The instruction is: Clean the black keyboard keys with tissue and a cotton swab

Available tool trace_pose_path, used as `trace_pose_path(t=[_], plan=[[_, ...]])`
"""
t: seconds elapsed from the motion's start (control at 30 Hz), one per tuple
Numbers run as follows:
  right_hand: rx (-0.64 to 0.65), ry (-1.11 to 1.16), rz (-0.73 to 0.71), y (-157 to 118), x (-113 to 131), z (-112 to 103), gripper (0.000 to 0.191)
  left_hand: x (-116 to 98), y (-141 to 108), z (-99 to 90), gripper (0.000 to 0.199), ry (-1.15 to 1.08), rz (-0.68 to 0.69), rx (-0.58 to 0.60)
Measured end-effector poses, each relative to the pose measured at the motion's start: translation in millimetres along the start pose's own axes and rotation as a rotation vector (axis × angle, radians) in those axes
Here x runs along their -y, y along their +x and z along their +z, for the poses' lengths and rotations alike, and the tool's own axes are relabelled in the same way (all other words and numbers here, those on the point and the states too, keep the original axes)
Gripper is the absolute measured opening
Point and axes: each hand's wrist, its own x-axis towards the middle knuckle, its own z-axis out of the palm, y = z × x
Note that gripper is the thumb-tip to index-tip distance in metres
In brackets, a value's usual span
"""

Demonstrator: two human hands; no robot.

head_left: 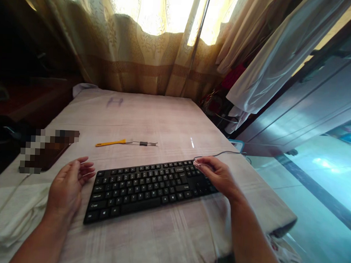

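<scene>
A black keyboard (144,188) lies at a slight slant on the cloth-covered table. Just off its left end, my left hand (70,179) is held with the fingers loosely apart and nothing in them. Over the number-pad end, my right hand (216,174) pinches a small whitish piece (197,163), perhaps cloth or tissue, at the keyboard's top edge; its kind is unclear. Part of the number pad is hidden under that hand. Beyond the keyboard lie a yellow-handled brush (111,143) and a thin wire tool with a black middle (143,143).
The keyboard's cable (221,153) runs off the table's right edge. A dark brown, partly blurred object (56,153) lies at the left, with a crumpled white cloth (23,218) nearer. A small white sliver (192,142) shows on the tablecloth (153,115). Curtains (138,56) hang behind.
</scene>
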Motion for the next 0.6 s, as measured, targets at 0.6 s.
trace_pose_path(t=[0.6], plan=[[0.288, -0.566, -0.08, -2, -10, -20, 0.015, 19, 1, -12.4, 0.042, 0.33, 0.187, 0.079]])
